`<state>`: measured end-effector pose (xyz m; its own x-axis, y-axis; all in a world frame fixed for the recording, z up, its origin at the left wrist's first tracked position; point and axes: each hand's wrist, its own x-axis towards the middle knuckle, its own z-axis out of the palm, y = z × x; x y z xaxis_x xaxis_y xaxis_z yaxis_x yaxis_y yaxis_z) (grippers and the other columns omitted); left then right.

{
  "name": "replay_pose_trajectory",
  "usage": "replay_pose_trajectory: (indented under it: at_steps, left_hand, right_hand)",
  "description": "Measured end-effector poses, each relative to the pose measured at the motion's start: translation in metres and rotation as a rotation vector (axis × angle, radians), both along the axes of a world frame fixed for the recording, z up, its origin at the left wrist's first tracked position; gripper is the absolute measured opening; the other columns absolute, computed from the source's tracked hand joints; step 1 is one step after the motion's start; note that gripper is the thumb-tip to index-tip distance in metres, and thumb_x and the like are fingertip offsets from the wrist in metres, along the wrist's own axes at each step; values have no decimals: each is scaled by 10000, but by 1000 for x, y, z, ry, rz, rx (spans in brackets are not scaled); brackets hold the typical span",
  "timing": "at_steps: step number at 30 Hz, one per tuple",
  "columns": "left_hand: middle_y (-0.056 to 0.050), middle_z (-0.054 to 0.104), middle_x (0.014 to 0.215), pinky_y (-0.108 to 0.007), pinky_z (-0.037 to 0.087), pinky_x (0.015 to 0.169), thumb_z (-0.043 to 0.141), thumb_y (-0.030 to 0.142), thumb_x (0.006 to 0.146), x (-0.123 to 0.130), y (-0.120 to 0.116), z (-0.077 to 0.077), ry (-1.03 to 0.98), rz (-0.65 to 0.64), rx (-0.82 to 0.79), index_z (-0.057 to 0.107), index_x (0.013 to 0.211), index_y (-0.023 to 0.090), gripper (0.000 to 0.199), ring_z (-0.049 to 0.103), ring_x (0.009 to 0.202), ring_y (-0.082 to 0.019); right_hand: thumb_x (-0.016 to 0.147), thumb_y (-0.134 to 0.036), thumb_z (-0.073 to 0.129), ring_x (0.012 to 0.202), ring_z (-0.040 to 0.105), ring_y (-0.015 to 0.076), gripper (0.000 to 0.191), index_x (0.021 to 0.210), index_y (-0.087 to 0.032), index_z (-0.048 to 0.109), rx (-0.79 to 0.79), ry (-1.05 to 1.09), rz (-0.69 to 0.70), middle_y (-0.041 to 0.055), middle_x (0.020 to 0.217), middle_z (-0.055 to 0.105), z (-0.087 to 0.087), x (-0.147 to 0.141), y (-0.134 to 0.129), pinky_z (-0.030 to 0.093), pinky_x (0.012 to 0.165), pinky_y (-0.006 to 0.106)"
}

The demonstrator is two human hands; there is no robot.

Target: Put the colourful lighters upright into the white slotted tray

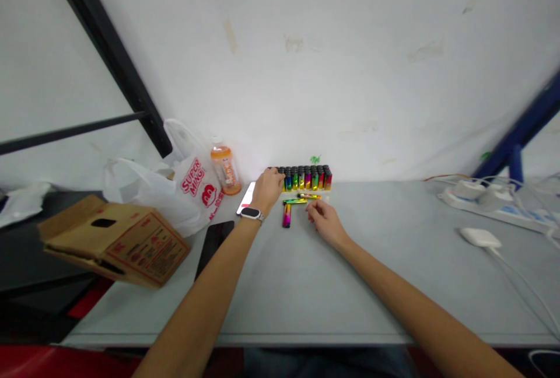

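Two bare hands worked at the far middle of the bench (306, 296), close to the wall. Left hand (268, 188), a watch (251, 213) on its wrist, rested against the left end of the tray of lighters (306, 178); its fingers curled loosely onto that end, though whether they gripped anything could not be told. Right hand (324, 219) lay just in front of the tray, fingers (312, 207) bent and nearly closed, tips touching or just beside the loose lighters (294, 203) lying flat there; an actual grip could not be told. One loose lighter (286, 215) pointed toward the near edge.

Left of the tray: a bottle (224, 169), a plastic bag (184, 191), a cardboard box (116, 238) overhanging the bench's left edge. Far right of the tray: a power strip (490, 200) and cables. Bench surface from the tray to the near edge was open except for the forearms.
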<state>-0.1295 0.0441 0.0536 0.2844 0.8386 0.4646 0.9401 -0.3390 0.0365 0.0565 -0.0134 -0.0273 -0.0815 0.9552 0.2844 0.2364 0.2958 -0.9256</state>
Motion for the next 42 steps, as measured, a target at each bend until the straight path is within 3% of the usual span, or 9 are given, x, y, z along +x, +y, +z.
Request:
replay_pose_trajectory:
  at_steps: [4,9,13,17,20,23,30,36,42]
  left_hand:
    - [-132,666,1053,-387,465,868,468,150,886,2,-7,2,66,36,2,724,1048,158,304,555,1058,-275]
    - [-147,675,1152,-459,426,926,540,128,818,0,-11,-3,6,-13,30,673,1137,163,347,535,1103,-321]
    - [-119,642,1274,-459,425,952,516,78,817,2,-22,-9,-209,-50,126,631,1191,185,405,527,1134,-308]
    - [-77,667,1077,-391,454,973,485,47,828,7,-39,-23,-492,-141,178,655,1033,191,303,563,1064,-234]
    - [-61,655,1002,-316,508,825,487,62,836,6,-48,-35,-657,-185,117,661,954,189,245,590,998,-198]
    - [-57,653,980,-242,484,655,487,112,877,2,-54,-42,-750,-232,34,671,930,187,205,607,904,-160]
    - [-45,667,951,-226,483,637,508,156,896,11,-63,-43,-817,-246,-13,680,911,188,176,615,839,-140]
    - [-46,685,945,-223,482,618,503,165,890,29,-69,-46,-800,-297,-85,680,904,190,179,628,819,-142]
    - [-43,664,937,-224,485,627,505,177,892,25,-69,-42,-783,-311,-85,683,903,189,179,613,791,-132]
  right_hand:
    - [862,-340,477,659,558,157,206,778,-191,592,77,-126,-30,7,671,605,-1,0,-1,414,652,276]
    - [838,-358,552,596,531,154,213,690,-209,586,61,-367,-101,10,637,611,12,-11,-4,343,574,269]
    - [741,-497,698,576,551,184,358,563,-216,567,0,-561,-172,48,577,601,25,-34,-2,334,542,283]
    - [681,-428,742,644,620,230,307,551,-211,567,-24,-707,-166,84,613,639,30,-51,2,371,562,300]
    - [717,-431,705,673,627,249,298,573,-209,568,-56,-737,-158,115,671,663,31,-50,2,370,575,313]
    - [793,-460,647,660,596,219,289,649,-212,610,-11,-622,-164,93,706,669,31,-35,-3,361,588,304]
    - [826,-488,627,795,574,189,291,786,-200,624,231,-68,-219,45,819,637,30,1,-10,443,690,286]
    - [878,-619,496,563,548,135,381,961,-254,422,43,427,-77,-41,684,584,26,-5,-13,470,564,262]
    - [818,-668,541,419,287,86,448,784,-229,459,-139,416,-34,-97,514,328,20,-14,-20,247,403,224]
